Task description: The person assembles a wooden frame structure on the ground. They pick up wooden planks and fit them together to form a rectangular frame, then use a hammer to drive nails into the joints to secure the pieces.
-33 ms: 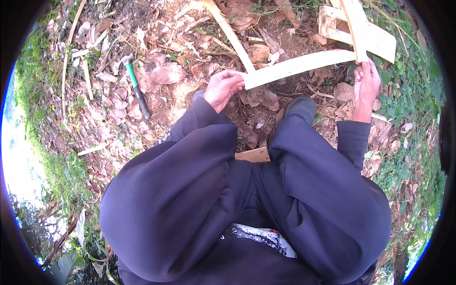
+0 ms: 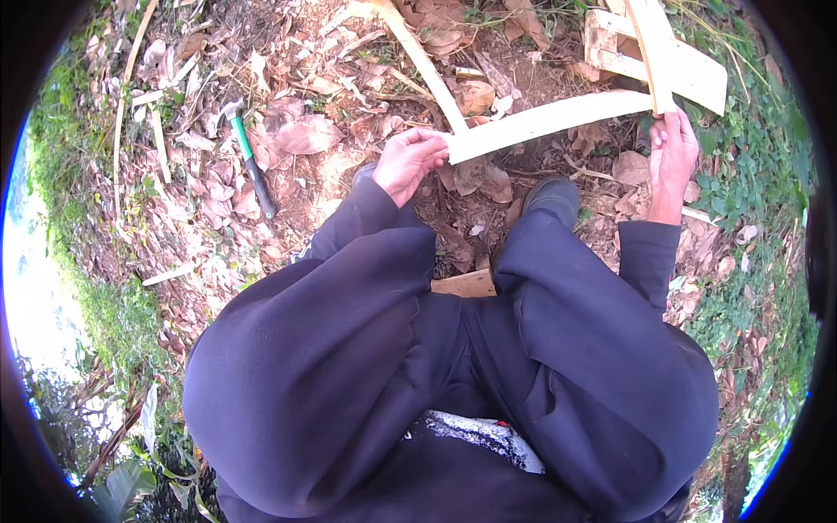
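Note:
A pale wooden frame of flat strips is held up before my knees. Its near crosspiece (image 2: 558,122) runs from hand to hand. A left side strip (image 2: 425,70) and a right side strip (image 2: 652,52) extend away from its ends. My left hand (image 2: 410,163) is closed in a pinch on the left corner. At the right corner my right hand (image 2: 671,155) grips the frame, thumb and fingers around the end of the side strip. The frame's far end lies outside the picture.
A hammer (image 2: 248,159) with a green and black handle lies on the leaf-covered ground to the left. Thin wooden strips (image 2: 122,113) lie beyond it. Pale wooden boards (image 2: 697,74) rest at the far right. My shoe (image 2: 554,196) stands below the crosspiece.

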`<act>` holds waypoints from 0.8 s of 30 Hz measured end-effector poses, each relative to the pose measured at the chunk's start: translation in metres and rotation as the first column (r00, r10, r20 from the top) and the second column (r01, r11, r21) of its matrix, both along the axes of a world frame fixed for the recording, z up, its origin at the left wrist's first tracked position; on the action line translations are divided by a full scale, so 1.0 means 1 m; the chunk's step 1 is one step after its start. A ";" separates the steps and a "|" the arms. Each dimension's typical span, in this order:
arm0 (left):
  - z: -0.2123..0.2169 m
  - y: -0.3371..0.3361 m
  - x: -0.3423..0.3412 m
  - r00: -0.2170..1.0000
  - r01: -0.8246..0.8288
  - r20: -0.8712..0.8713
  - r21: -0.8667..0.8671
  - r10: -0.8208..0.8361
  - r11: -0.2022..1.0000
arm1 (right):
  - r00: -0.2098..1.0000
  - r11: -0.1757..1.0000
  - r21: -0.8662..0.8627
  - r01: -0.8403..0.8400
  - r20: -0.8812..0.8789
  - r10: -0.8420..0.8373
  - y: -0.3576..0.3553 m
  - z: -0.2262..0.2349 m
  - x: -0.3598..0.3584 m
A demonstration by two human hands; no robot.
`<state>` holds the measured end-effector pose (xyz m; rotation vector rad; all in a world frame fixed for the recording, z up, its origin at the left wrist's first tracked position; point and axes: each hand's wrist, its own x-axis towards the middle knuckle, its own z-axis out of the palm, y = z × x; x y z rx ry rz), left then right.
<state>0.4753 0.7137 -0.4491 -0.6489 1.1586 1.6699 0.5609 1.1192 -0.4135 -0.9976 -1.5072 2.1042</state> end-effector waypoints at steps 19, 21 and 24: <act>-0.005 0.000 0.010 1.000 -0.009 -0.002 0.011 0.009 1.000 | 1.000 1.000 -0.015 0.005 -0.018 -0.005 -0.001 -0.001 -0.001; -0.005 0.000 0.008 0.994 0.096 -0.044 -0.039 -0.097 0.995 | 1.000 1.000 -0.018 0.003 -0.026 -0.003 -0.001 0.000 -0.001; 0.007 0.004 -0.006 0.893 0.351 -0.203 -0.245 -0.401 0.904 | 1.000 0.999 -0.042 0.015 -0.014 -0.015 0.001 -0.001 -0.001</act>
